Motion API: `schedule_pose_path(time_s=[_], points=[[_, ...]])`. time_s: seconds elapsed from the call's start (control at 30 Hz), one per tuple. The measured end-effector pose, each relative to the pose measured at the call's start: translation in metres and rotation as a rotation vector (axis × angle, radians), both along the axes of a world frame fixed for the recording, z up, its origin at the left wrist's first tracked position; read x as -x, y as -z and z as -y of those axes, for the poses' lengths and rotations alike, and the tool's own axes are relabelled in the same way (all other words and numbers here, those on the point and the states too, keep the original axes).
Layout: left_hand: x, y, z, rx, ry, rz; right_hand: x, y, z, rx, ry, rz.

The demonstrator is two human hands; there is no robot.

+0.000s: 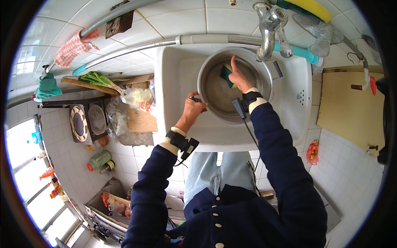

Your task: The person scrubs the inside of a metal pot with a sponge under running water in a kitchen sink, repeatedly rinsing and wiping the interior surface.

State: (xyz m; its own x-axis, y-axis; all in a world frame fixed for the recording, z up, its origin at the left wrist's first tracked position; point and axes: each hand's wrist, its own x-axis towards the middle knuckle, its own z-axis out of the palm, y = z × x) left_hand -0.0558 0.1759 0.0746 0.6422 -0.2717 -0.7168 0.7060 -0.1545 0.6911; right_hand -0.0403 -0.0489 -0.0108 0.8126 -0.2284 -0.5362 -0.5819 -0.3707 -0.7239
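Observation:
A round metal pot [215,97] sits in the white sink [176,80], its inside wet and cloudy-looking at the bottom. My left hand [189,109] grips the pot's dark handle at the left rim. Inside the pot, my right hand [239,79] holds a green and yellow scouring sponge [225,76], one digit stretched out toward the far wall. The fingers under that hand are hidden. A second pot handle [278,69] sticks out at the right of the rim.
The metal faucet [266,40] overhangs the pot's far right edge. A metal-and-teal pole [207,39] runs behind the sink. Left of it, green onions [96,80] and a plastic bag [136,97] lie on a ledge. Another sponge [310,7] rests up right.

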Motion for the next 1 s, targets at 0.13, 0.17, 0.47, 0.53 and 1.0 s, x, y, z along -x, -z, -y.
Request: schedule_pose_path(time_s=[0.13,0.17,0.47,0.53,1.0], points=[[0.0,-0.002,0.001,-0.033,0.006,0.016,0.009,0.011,-0.001,0.473,-0.293,-0.321],[-0.001,-0.002,0.001,-0.048,0.007,0.011,0.011,0.011,-0.003,0.473,-0.45,-0.418],[0.0,0.0,0.0,-0.023,0.002,-0.008,-0.003,-0.057,0.014,1.681,-1.122,0.517],[0.0,0.0,0.001,0.0,-0.029,-0.007,0.008,-0.064,0.036,1.872,-1.221,0.321],[0.001,0.005,-0.002,-0.076,0.02,0.03,0.022,-0.014,0.036,1.509,-0.888,0.03]])
